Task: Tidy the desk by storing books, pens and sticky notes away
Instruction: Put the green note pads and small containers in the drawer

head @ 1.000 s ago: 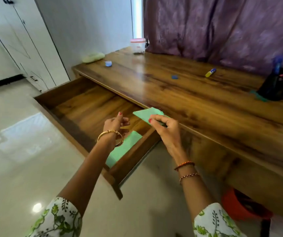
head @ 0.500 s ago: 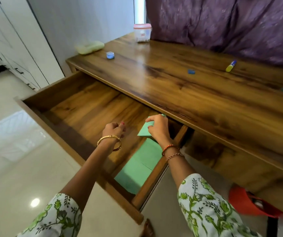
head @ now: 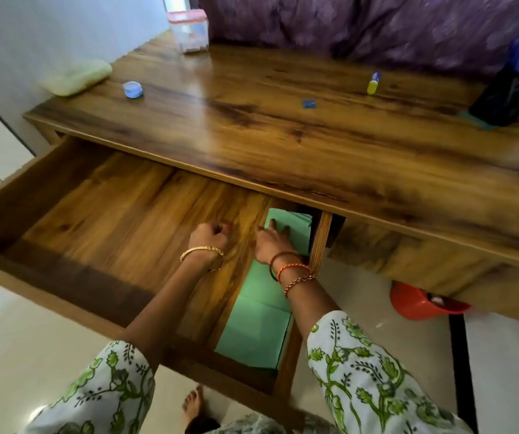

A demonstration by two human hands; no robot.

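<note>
The desk's wide wooden drawer (head: 63, 195) is pulled out. Its narrow right compartment holds green sticky-note pads (head: 258, 333) laid in a row. My right hand (head: 272, 242) reaches to the back of that compartment, its fingers lying straight on top of a green pad (head: 297, 225) there. My left hand (head: 208, 238) hovers over the drawer's bare floor beside it, fingers loosely curled and holding nothing. A black pen holder (head: 505, 95) with blue pens stands at the desk's far right. A yellow and blue marker (head: 373, 83) lies on the desk top (head: 283, 145).
On the desk are a small blue piece (head: 309, 104), a round blue lid (head: 132, 89), a pale yellow pouch (head: 76, 77) and a plastic jar (head: 189, 31). A purple curtain hangs behind. A red bin (head: 421, 303) sits under the desk.
My right hand carried the green pad from the desk's edge down into the drawer's right compartment and pushed it to the back. My left hand stayed over the drawer floor.
</note>
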